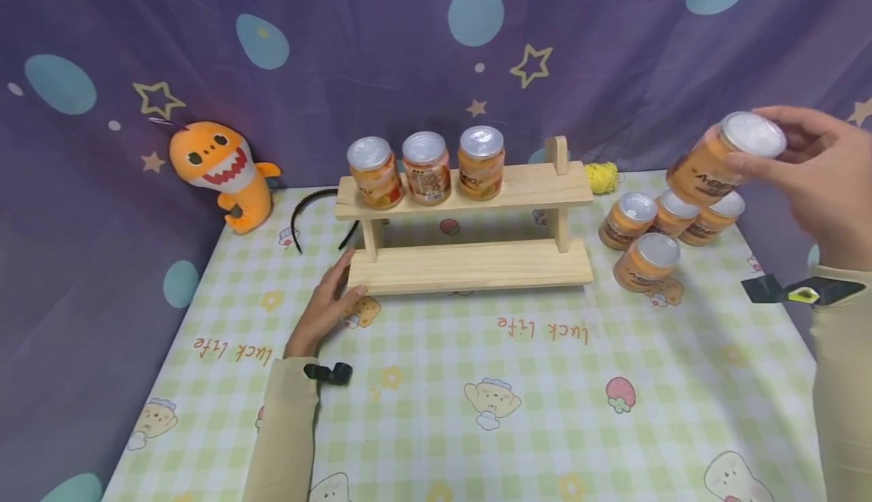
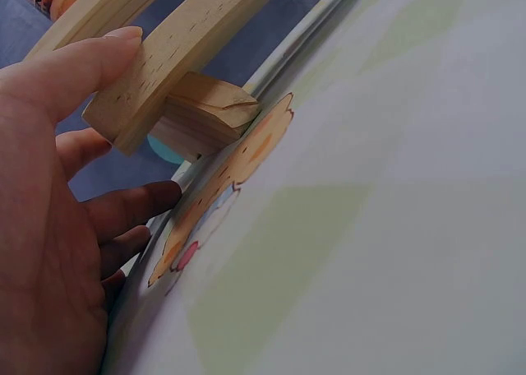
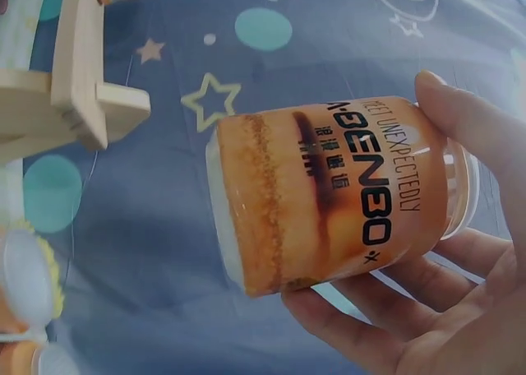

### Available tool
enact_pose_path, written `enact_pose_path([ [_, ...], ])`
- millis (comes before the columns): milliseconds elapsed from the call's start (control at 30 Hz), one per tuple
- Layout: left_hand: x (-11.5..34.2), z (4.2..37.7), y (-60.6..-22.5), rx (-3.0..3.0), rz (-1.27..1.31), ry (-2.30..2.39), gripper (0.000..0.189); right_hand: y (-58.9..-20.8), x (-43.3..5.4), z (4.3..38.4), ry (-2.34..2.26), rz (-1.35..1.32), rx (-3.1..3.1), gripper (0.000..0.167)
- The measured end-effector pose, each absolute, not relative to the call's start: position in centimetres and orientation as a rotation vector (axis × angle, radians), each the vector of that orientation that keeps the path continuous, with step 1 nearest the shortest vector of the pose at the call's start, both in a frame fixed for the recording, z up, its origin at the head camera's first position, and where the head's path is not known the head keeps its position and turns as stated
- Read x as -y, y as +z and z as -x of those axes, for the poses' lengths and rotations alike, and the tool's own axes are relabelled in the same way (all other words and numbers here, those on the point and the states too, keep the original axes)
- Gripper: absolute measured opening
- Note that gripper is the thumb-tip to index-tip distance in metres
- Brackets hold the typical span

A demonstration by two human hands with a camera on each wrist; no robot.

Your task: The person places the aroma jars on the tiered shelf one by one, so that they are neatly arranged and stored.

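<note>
My right hand [image 1: 834, 176] holds a plastic jar [image 1: 708, 165] with an orange label and silvery lid, raised and tilted above the table. In the right wrist view, thumb and fingers curl around that jar [image 3: 329, 194]. A two-tier wooden shelf [image 1: 470, 266] stands mid-table, with three similar jars [image 1: 426, 169] in a row on the left and middle of its upper board. My left hand [image 1: 327, 309] grips the left end of the lower board [image 2: 185, 62], thumb on its front edge and index finger behind. Several more jars [image 1: 647, 262] stand right of the shelf, below the raised one.
An orange shark plush [image 1: 228, 173] leans at the back left, near a black headband [image 1: 300, 214] partly behind the shelf. Yellow yarn [image 1: 602, 178] lies behind the shelf's right end. A checked cloth [image 1: 436, 381] covers the table; a purple curtain [image 1: 381, 55] hangs behind.
</note>
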State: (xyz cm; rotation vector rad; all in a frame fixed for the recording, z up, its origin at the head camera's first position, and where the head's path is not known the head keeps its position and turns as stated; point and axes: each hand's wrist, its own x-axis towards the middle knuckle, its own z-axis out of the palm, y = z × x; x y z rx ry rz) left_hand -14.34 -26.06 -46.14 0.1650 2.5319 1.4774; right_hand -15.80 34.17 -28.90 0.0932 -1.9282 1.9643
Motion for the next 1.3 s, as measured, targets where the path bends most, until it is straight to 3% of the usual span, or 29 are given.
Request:
enact_pose_path([
  [767,26.2,14.5,-46.3,-2.532,-0.172,1.49,0.078,-26.2,-27.6,18.8,2.017,-0.161,2.038,0.045],
  [1300,26.5,15.0,-47.5,-2.53,-0.164,1.488,0.078,-27.0,-23.1,21.9,1.8,-0.161,2.267,0.043],
])
